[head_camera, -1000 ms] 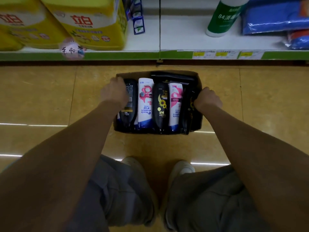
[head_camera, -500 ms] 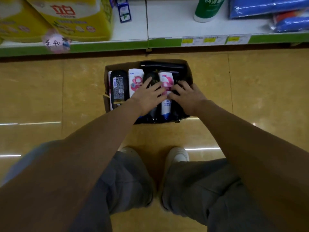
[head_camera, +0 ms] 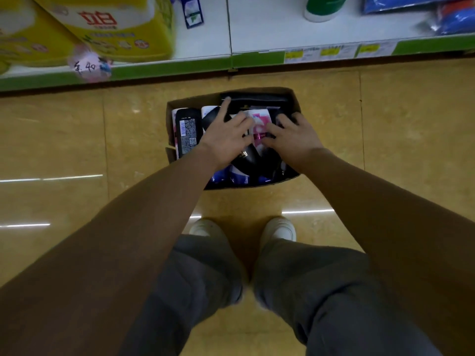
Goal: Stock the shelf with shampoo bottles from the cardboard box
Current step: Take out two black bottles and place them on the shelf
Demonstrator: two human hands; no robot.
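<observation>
An open cardboard box (head_camera: pixel 195 100) sits on the yellow tiled floor below the shelf (head_camera: pixel 257 29). It holds several shampoo bottles lying flat, some black and some white with pink. A black bottle with its barcode side up (head_camera: pixel 187 132) lies at the box's left. My left hand (head_camera: pixel 226 136) curls over a tilted black bottle (head_camera: pixel 248 158) in the middle. A white and pink bottle (head_camera: pixel 258 124) shows between my hands. My right hand (head_camera: pixel 291 137) curls over a dark bottle at the box's right side, which is mostly hidden.
On the white shelf stand big yellow packages (head_camera: pixel 108 24) at the left, a green and white bottle (head_camera: pixel 321 9) and blue packs (head_camera: pixel 437 14) at the right. The shelf edge carries price tags. My legs and white shoes (head_camera: pixel 279 228) are just behind the box.
My hands left the box's sides and moved onto the bottles inside. The middle black bottle now lies tilted under my left hand. The view shifted down a little.
</observation>
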